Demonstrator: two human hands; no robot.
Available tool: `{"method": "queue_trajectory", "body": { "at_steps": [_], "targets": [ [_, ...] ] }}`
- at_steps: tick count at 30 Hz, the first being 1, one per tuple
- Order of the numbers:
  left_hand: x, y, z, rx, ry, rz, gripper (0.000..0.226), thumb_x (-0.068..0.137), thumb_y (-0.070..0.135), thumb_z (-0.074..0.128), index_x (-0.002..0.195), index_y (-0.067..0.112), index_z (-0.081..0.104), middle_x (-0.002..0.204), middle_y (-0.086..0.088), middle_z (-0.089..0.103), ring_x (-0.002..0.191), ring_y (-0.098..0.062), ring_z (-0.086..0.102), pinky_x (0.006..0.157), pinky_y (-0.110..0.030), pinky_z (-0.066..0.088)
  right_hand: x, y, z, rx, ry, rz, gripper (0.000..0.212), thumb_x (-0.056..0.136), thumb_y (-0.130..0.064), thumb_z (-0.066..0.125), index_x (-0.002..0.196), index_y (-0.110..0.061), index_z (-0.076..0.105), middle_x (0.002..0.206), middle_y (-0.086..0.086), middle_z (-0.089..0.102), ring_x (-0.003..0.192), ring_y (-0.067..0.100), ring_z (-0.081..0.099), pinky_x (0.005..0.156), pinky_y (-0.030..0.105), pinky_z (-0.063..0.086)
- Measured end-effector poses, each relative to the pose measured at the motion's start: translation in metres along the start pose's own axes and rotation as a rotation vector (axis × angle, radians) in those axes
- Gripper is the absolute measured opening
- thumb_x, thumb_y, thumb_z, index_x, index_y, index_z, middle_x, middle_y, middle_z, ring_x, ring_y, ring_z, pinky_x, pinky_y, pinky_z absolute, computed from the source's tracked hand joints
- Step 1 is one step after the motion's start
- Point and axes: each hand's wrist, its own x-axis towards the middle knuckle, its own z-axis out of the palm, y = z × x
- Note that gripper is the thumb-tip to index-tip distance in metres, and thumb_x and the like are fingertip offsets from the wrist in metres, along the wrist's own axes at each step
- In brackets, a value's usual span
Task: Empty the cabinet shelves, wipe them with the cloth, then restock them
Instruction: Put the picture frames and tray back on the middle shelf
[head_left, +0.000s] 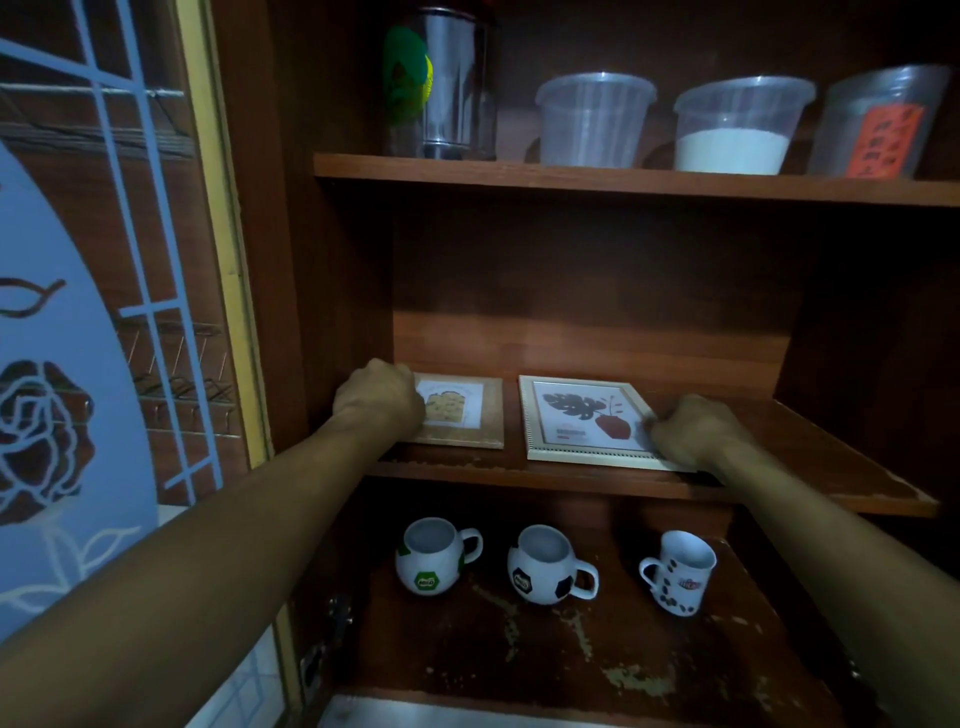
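Centre-frame on the middle shelf (805, 441), the left hand (379, 397) curls its fingers round the edge of the flat brown frame (467, 410) and the right hand (691, 428) grips a corner of the white frame (582, 415), seemingly to move both at once.

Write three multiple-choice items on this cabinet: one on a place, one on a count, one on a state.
1. The mugs stand on: A top shelf; B middle shelf; C bottom shelf.
2. Picture frames in view: A one; B two; C four.
3. The middle plastic tub is: A empty; B partly filled with white; C brimful.
C: all three sit below the frames.
B: left hand holds a brown frame, right hand a white frame.
B: the white stops partway up.
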Motion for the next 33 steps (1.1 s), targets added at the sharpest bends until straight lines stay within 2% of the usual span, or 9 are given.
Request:
{"method": "queue_trajectory", "body": {
  "at_steps": [7, 10, 12, 16, 20, 22, 25, 28, 33],
  "targets": [
    [-0.012, 0.003, -0.003, 0.019, 0.041, 0.011, 0.046, 0.095, 0.045, 0.049, 0.125, 0.011, 0.055, 0.123, -0.013, 0.055, 0.111, -0.031, 0.055, 0.083, -0.038, 0.049, -0.018, -0.002, -0.011, 0.017, 0.051, -0.1, 0.047, 0.089, -0.049, 0.06, 0.111, -0.008, 0.064, 0.116, 0.016, 0.064, 0.101, 0.033, 0.059, 0.084, 0.036, 0.05],
    [-0.018, 0.011, -0.005, 0.07, 0.046, 0.024, 0.048, 0.094, 0.048, 0.049, 0.127, 0.012, 0.053, 0.125, -0.013, 0.055, 0.116, -0.031, 0.049, 0.09, -0.04, 0.043, -0.027, -0.009, -0.011, 0.018, 0.082, -0.22, 0.053, 0.082, -0.058, 0.065, 0.114, -0.016, 0.06, 0.119, 0.01, 0.063, 0.105, 0.03, 0.058, 0.083, 0.036, 0.049],
    [-0.023, 0.016, -0.007, 0.09, 0.054, 0.046, 0.048, 0.095, 0.048, 0.047, 0.126, 0.013, 0.053, 0.126, -0.014, 0.055, 0.118, -0.032, 0.046, 0.094, -0.043, 0.04, -0.033, -0.014, -0.011, 0.018, 0.096, -0.289, 0.049, 0.083, -0.053, 0.066, 0.116, -0.019, 0.058, 0.123, 0.009, 0.061, 0.109, 0.03, 0.057, 0.082, 0.034, 0.048],
    [-0.037, 0.027, -0.009, 0.063, 0.138, 0.136, 0.046, 0.094, 0.048, 0.046, 0.123, 0.012, 0.054, 0.125, -0.013, 0.056, 0.119, -0.031, 0.045, 0.095, -0.043, 0.039, -0.05, -0.022, -0.013, -0.005, 0.126, -0.401, 0.056, 0.09, -0.038, 0.061, 0.138, -0.014, 0.045, 0.141, 0.009, 0.047, 0.128, 0.03, 0.045, 0.098, 0.036, 0.041],
    [-0.055, 0.039, -0.006, 0.018, 0.217, 0.261, 0.044, 0.091, 0.045, 0.049, 0.122, 0.013, 0.05, 0.123, -0.013, 0.056, 0.114, -0.032, 0.048, 0.09, -0.042, 0.042, -0.064, -0.025, -0.013, -0.023, 0.13, -0.508, 0.056, 0.093, -0.031, 0.058, 0.141, -0.011, 0.039, 0.145, 0.01, 0.039, 0.133, 0.03, 0.038, 0.106, 0.038, 0.037],
    [-0.064, 0.045, 0.0, 0.018, 0.294, 0.34, 0.044, 0.092, 0.044, 0.048, 0.125, 0.014, 0.049, 0.125, -0.011, 0.056, 0.116, -0.032, 0.048, 0.094, -0.043, 0.04, -0.07, -0.024, -0.013, -0.032, 0.134, -0.549, 0.063, 0.093, -0.031, 0.056, 0.147, -0.01, 0.031, 0.153, 0.01, 0.03, 0.141, 0.028, 0.028, 0.113, 0.037, 0.029],
    [-0.079, 0.053, 0.007, -0.008, 0.344, 0.418, 0.056, 0.092, 0.043, 0.048, 0.14, 0.017, 0.04, 0.138, -0.009, 0.048, 0.132, -0.031, 0.036, 0.11, -0.055, 0.024, -0.078, -0.018, -0.012, -0.071, 0.158, -0.589, 0.071, 0.095, -0.034, 0.055, 0.152, -0.012, 0.019, 0.16, 0.01, 0.015, 0.148, 0.027, 0.011, 0.12, 0.04, 0.017],
    [-0.094, 0.058, 0.01, 0.012, 0.368, 0.472, 0.064, 0.093, 0.045, 0.048, 0.148, 0.018, 0.028, 0.15, -0.009, 0.034, 0.144, -0.034, 0.017, 0.112, -0.064, 0.011, -0.082, -0.01, -0.01, -0.118, 0.176, -0.62, 0.073, 0.095, -0.037, 0.054, 0.152, -0.012, 0.016, 0.161, 0.013, 0.009, 0.149, 0.029, 0.004, 0.12, 0.047, 0.013],
    [-0.11, 0.063, 0.016, 0.052, 0.377, 0.492, 0.071, 0.091, 0.047, 0.047, 0.151, 0.019, 0.022, 0.158, -0.01, 0.019, 0.147, -0.035, 0.008, 0.114, -0.064, 0.01, -0.095, 0.002, -0.006, -0.19, 0.203, -0.646, 0.078, 0.093, -0.039, 0.054, 0.153, -0.014, 0.012, 0.161, 0.012, 0.004, 0.149, 0.031, 0.002, 0.119, 0.052, 0.009]
  ]
}}
